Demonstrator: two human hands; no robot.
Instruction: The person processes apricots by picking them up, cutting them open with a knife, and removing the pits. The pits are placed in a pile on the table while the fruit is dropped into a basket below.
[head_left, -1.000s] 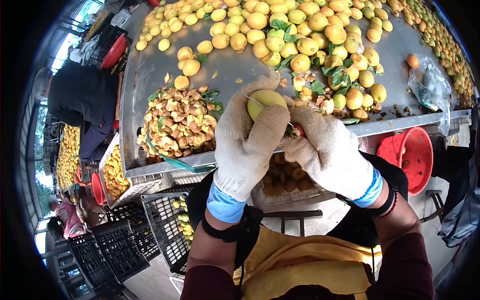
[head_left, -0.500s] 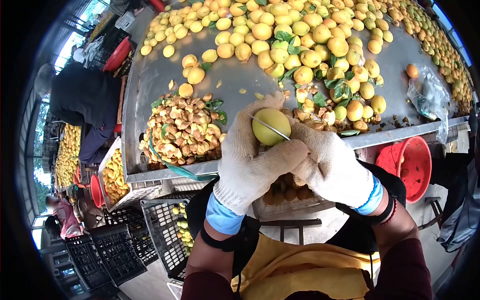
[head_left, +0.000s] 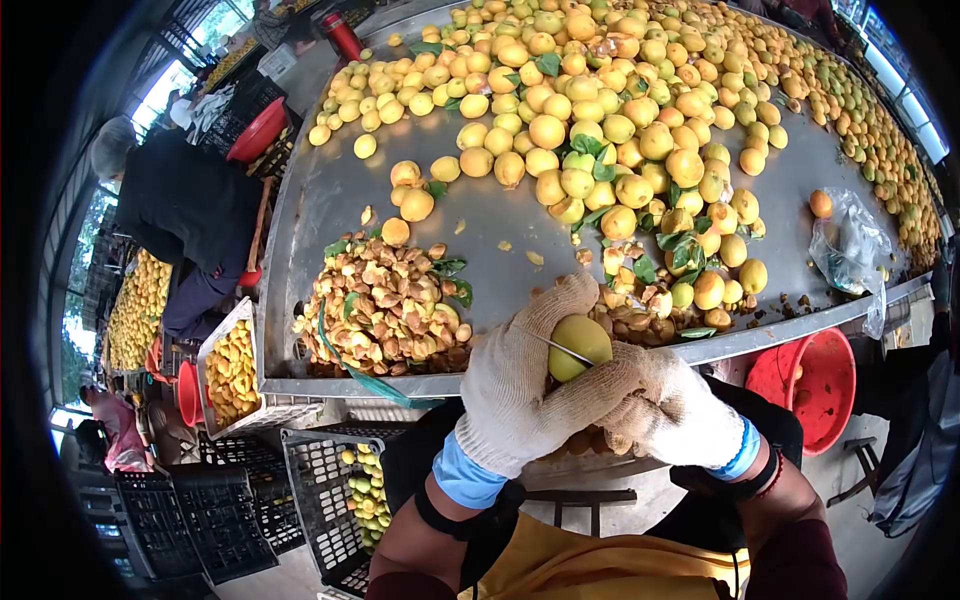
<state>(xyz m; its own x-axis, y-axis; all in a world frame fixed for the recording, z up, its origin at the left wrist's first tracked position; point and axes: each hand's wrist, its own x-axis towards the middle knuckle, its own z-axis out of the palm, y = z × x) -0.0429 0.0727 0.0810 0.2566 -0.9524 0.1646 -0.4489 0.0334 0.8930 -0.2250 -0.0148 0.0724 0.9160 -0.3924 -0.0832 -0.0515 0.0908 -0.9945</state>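
My left hand (head_left: 515,385), in a whitish knit glove, is wrapped round a round yellow-green fruit (head_left: 582,345) at the table's front edge. A thin metal blade (head_left: 566,349) lies across the fruit's surface. My right hand (head_left: 665,402), gloved too, is closed at the blade's right end, and its fingers hide whatever handle there is. Left of my hands is a heap of brownish-yellow cut fruit pieces (head_left: 385,305). More scraps (head_left: 640,318) and green leaves lie just beyond my right hand.
Many yellow fruits (head_left: 590,100) cover the metal table (head_left: 480,225). On its right lies a clear plastic bag (head_left: 848,245). Below stand a red bucket (head_left: 815,390) and a black crate (head_left: 325,490) with fruit. A person in dark clothes (head_left: 185,200) is at the left.
The table and its contents sit lower in view, as my head view has shifted. Both hands with the fruit appear lower and slightly right; the blade still crosses the fruit.
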